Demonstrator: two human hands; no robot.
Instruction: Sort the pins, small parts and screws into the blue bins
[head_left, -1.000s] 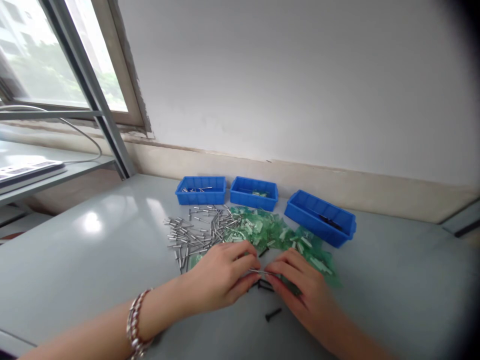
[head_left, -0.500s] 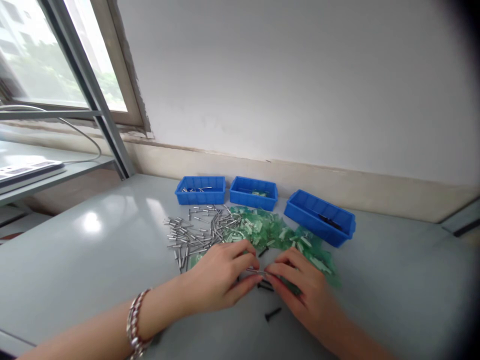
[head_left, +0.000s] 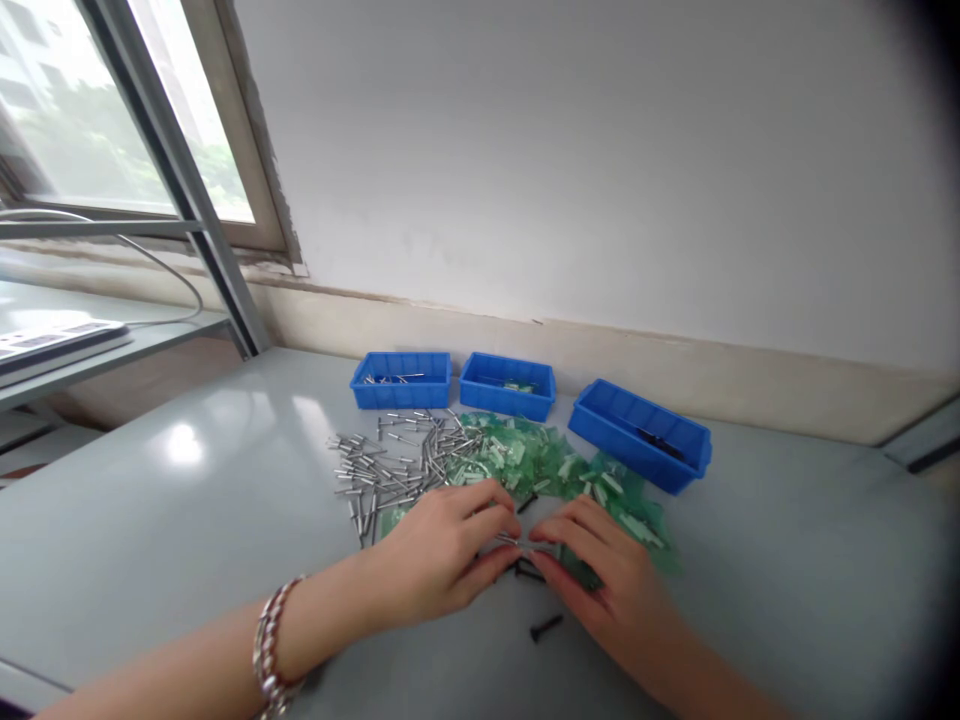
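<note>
My left hand (head_left: 450, 545) is closed in a pinch on silvery pop rivets (head_left: 508, 540), whose thin ends show between thumb and fingers. Opposite it, my right hand (head_left: 604, 560) pinches a thin silvery piece that looks like another rivet; the fingers hide most of it. The fingertips of both hands nearly meet above the table. Under and around them lie black screws (head_left: 546, 628), one of them nearer me than the hands. Just behind the hands spreads a heap of green plastic packets (head_left: 517, 455) with pale pieces. Loose pop rivets (head_left: 375, 470) are piled to its left.
Along the wall stand a blue bin (head_left: 401, 400) with some rivets, a second blue bin (head_left: 506, 403) with a few green packets, and a third blue bin (head_left: 637, 450) with black screws. A grey shelf frame (head_left: 217, 270) rises at the left, by the window.
My right fingers have shifted slightly and the thin piece between them shows more. A small gap now parts the fingertips of the two hands. The bins and piles stay put.
</note>
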